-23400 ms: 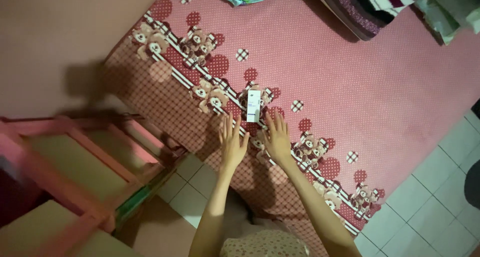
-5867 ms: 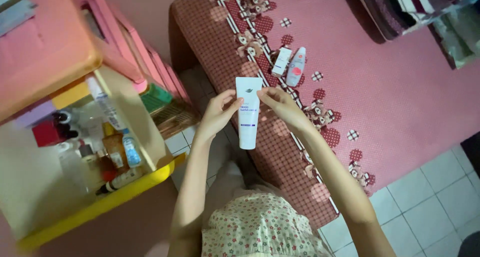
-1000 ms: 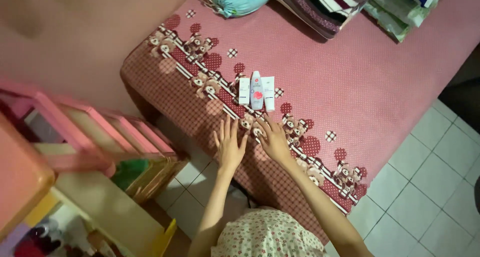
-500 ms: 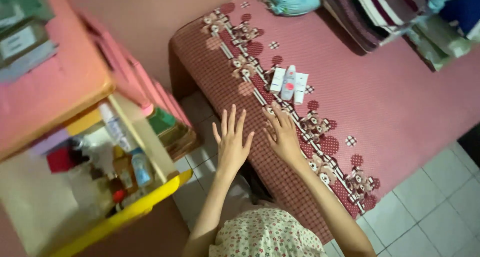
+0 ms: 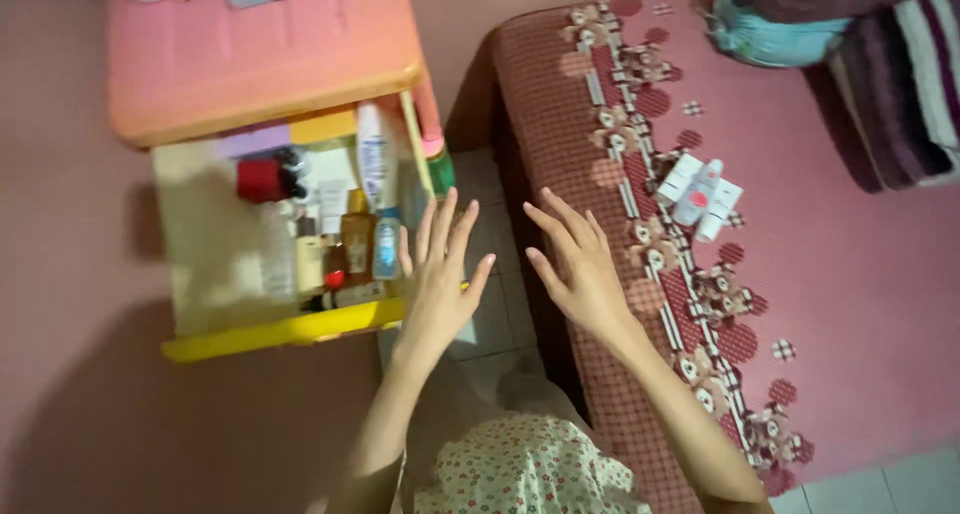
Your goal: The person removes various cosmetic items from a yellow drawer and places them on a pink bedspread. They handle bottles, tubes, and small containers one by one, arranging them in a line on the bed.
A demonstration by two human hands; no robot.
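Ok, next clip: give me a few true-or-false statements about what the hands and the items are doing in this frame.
1. Both hands are empty with fingers spread. True: the left hand and right hand hold nothing.
2. The left hand grips a bottle from the drawer. False: it hovers by the open yellow drawer, touching no bottle.
3. Three small white items lie side by side on the pink bedspread. True.
4. The drawer is shut. False: it is pulled out, with bottles showing inside.
5. The right hand rests on the white items. False: it is apart from them, near the edge of the bed.
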